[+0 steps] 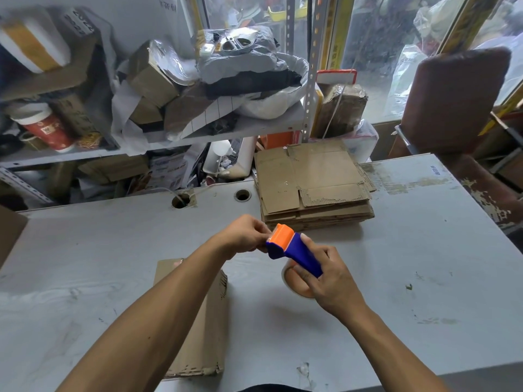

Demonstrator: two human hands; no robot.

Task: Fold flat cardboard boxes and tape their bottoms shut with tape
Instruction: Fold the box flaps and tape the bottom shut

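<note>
A blue tape dispenser (pixel 294 248) with an orange cutter head hangs above the middle of the grey table (pixel 410 264). My right hand (pixel 329 281) grips its blue body, fingers through the clear tape roll (pixel 294 282). My left hand (pixel 246 234) pinches at the orange cutter end, where the tape's edge is too small to make out. A cardboard box (pixel 203 329) lies on the table under my left forearm, near the front edge. A stack of flat cardboard boxes (pixel 314 185) sits at the table's back, just beyond the dispenser.
Two round cable holes (pixel 181 200) open in the table's back edge left of the stack. Cluttered metal shelves (pixel 85 157) with boxes, bags and a red cup stand behind. A brown chair (pixel 452 100) is at the back right. A cardboard flap (pixel 10 230) juts in at the far left.
</note>
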